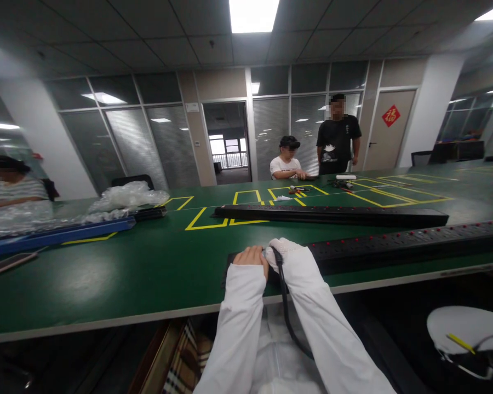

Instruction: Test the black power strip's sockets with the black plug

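Observation:
A long black power strip (365, 250), with a row of small red parts along it, lies near the front edge of the green table. My left hand (250, 256), bare with a white sleeve, is curled over the left end of this strip. Right beside it, my right hand (285, 247) wears a white glove and is closed at the upper end of a black cable (285, 306). From there the cable hangs over the table edge between my forearms. The fingertips of both hands and the cable's end are largely hidden.
A second black power strip (332, 215) lies farther back. Bubble wrap (125, 196), a blue channel (61, 236) and a phone (10, 265) are to the left. Small tools (299, 189) lie near a seated person (286, 164); another person (339, 137) stands behind.

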A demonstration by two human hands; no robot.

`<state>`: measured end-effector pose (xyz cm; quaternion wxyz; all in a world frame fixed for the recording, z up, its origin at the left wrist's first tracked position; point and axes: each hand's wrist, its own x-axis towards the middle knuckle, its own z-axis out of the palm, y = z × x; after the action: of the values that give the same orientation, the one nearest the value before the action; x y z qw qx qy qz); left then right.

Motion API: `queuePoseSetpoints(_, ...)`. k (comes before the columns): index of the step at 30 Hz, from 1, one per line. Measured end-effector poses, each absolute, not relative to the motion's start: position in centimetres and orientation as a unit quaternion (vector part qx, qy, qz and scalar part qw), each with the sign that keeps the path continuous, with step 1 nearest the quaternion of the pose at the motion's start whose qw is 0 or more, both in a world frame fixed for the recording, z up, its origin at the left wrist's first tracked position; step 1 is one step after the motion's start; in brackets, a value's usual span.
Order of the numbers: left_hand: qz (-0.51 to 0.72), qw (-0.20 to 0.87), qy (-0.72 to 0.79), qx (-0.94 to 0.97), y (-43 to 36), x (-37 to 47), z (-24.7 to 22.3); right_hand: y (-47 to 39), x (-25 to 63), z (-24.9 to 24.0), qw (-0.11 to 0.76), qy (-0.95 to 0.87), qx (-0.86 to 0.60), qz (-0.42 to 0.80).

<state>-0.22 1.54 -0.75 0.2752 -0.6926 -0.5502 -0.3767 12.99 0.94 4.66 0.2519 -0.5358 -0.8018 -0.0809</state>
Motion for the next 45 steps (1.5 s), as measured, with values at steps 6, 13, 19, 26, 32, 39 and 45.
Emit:
queuePoseSetpoints(6,-0.394,0.278,-0.548,-0.683,1.7,-0.1,-1.1,2.6,12.3,4.0,0.226,-0.784,-0.575,-0.062)
queuePoseSetpoints(13,-0.392,0.273,-0.555,-0.681,1.5,0.0,-0.9,1.4,12.6,4.0,0.269,-0.784,-0.553,-0.091)
queuePoseSetpoints(19,-0.401,0.28,-0.554,-0.674,1.6,0.2,-0.9,2.0,12.3,3.5,0.272,-0.769,-0.568,-0.111)
queuePoseSetpoints(26,-0.405,0.291,-0.546,-0.673,1.7,0.1,-0.9,1.7,12.4,3.6,0.279,-0.768,-0.564,-0.116)
queuePoseSetpoints(32,-0.396,0.294,-0.531,-0.689,1.5,-0.1,-0.7,0.8,12.8,3.9,0.3,-0.784,-0.531,-0.112)
queuePoseSetpoints(39,-0.41,0.308,-0.523,-0.681,1.8,0.0,-1.2,2.1,12.4,3.4,0.278,-0.768,-0.569,-0.089)
queuePoseSetpoints(45,-0.409,0.301,-0.531,-0.679,1.7,0.1,-1.0,1.3,12.6,3.4,0.309,-0.772,-0.544,-0.11)
